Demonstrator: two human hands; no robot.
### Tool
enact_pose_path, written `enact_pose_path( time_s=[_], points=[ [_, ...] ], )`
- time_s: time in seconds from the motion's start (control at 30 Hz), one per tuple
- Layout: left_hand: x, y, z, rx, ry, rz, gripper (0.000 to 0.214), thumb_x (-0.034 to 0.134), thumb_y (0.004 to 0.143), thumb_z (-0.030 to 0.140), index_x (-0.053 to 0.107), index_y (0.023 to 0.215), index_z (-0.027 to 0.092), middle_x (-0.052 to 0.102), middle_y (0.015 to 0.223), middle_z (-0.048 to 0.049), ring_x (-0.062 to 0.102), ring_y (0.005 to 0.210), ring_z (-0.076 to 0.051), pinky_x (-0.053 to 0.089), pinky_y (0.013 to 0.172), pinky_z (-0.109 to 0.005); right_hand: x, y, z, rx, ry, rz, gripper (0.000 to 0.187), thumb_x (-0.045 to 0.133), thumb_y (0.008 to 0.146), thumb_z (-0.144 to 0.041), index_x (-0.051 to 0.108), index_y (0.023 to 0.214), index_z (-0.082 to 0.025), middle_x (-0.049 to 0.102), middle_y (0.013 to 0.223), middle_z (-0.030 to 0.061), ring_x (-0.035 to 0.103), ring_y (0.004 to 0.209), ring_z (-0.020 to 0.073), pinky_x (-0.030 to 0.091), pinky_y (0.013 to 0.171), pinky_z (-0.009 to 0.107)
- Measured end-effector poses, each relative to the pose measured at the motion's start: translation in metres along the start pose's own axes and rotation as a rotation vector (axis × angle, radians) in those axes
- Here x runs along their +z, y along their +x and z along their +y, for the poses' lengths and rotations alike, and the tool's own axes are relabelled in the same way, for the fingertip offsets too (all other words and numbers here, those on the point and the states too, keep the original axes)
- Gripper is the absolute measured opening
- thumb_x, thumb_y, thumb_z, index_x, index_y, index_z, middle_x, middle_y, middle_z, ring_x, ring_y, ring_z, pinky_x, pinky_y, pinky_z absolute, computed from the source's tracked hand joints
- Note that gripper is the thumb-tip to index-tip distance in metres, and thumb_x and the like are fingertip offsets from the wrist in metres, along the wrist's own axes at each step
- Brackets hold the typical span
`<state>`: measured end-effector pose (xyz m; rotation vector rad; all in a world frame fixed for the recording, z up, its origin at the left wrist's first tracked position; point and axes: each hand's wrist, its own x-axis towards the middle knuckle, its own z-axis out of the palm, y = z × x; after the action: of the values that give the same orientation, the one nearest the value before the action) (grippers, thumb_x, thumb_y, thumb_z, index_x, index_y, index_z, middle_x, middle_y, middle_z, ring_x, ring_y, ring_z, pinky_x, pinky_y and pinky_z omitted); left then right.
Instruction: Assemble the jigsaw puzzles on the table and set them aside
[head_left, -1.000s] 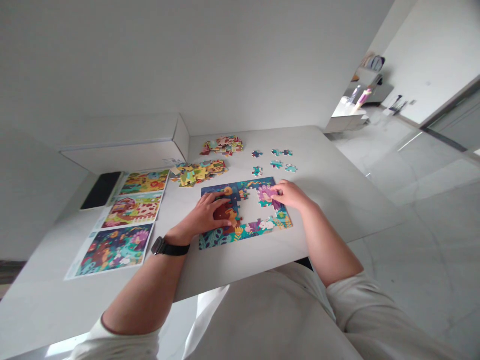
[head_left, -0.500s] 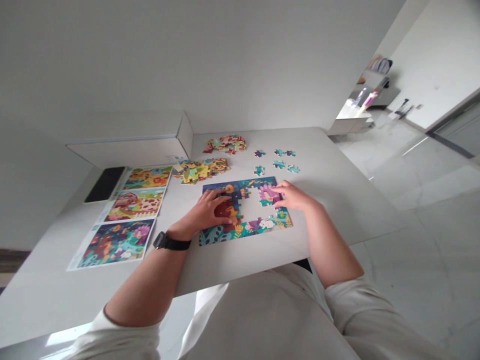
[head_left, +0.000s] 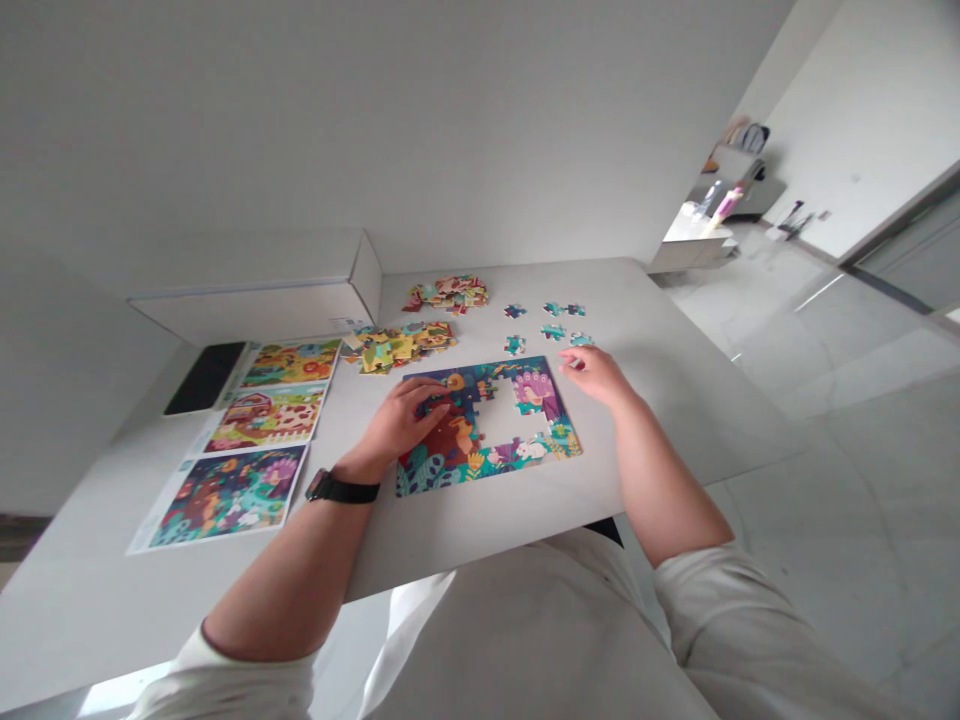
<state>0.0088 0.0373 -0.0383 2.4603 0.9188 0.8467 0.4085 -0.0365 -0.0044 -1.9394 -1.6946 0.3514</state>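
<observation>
On the table lies a partly assembled jigsaw puzzle (head_left: 465, 455) with a dark blue border and a hole in its middle, where a pale surface shows. My left hand (head_left: 403, 420) rests on the puzzle's left side, fingers loosely apart and holding nothing. Just off the puzzle's upper right corner is my right hand (head_left: 598, 377), its fingers slightly parted with nothing visible in them. Behind that hand sits a teal puzzle piece (head_left: 580, 339), partly hidden by its fingers. Several other loose pieces are spread nearby, among them a teal piece (head_left: 553, 332) and a dark blue piece (head_left: 514, 311).
Two heaps of pieces lie farther back: a yellowish pile (head_left: 397, 348) and a reddish pile (head_left: 448, 293). To the left, a sheet (head_left: 259, 420) shows three printed pictures, beside a black phone (head_left: 206, 379). A white box (head_left: 247, 312) stands against the wall.
My right hand has let go of the puzzle's pink right part and moved up and right toward the loose pieces. My left hand stays on the puzzle, its fingers closer together.
</observation>
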Motion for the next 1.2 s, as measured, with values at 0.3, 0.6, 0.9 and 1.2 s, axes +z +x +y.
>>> enact_pose_path(
  time_s=[0.3, 0.6, 0.9, 1.2],
  points=[
    [0.004, 0.0, 0.001, -0.011, -0.018, -0.016, 0.03, 0.061, 0.104, 0.044, 0.079, 0.118, 0.025, 0.077, 0.123, -0.0097, 0.072, 0.116, -0.027, 0.058, 0.111, -0.048, -0.043, 0.038, 0.03, 0.316, -0.188, 0.119, 0.035, 0.066, 0.097, -0.024, 0.081, 0.128, -0.022, 0.083, 0.123, 0.0101, 0.075, 0.113, 0.0259, 0.054, 0.099, 0.034],
    [0.0, -0.002, -0.001, -0.069, 0.006, 0.007, 0.034, 0.058, 0.103, 0.046, 0.079, 0.119, 0.024, 0.078, 0.124, -0.0103, 0.071, 0.118, -0.029, 0.057, 0.113, -0.051, 0.004, 0.055, 0.068, 0.263, -0.212, 0.221, 0.035, 0.066, 0.093, -0.021, 0.082, 0.124, -0.023, 0.075, 0.119, 0.017, 0.068, 0.111, 0.0324, 0.053, 0.106, 0.045],
    [0.001, -0.002, 0.0, -0.08, 0.0, -0.007, 0.034, 0.059, 0.104, 0.047, 0.078, 0.119, 0.023, 0.077, 0.123, -0.0101, 0.071, 0.117, -0.028, 0.057, 0.113, -0.048, 0.001, 0.054, 0.074, 0.262, -0.015, 0.156, 0.016, 0.077, 0.08, -0.024, 0.074, 0.095, -0.022, 0.074, 0.099, 0.0073, 0.068, 0.095, 0.0249, 0.053, 0.095, 0.038],
    [-0.013, 0.007, 0.023, -0.046, -0.037, 0.051, 0.036, 0.061, 0.102, 0.05, 0.078, 0.118, 0.022, 0.077, 0.122, -0.0103, 0.072, 0.115, -0.027, 0.057, 0.111, -0.046, -0.002, 0.038, 0.032, 0.043, 0.604, 0.145, 0.024, 0.074, 0.081, -0.038, 0.058, 0.092, -0.025, 0.064, 0.082, -0.0024, 0.061, 0.08, 0.0178, 0.05, 0.077, 0.03]
  ],
)
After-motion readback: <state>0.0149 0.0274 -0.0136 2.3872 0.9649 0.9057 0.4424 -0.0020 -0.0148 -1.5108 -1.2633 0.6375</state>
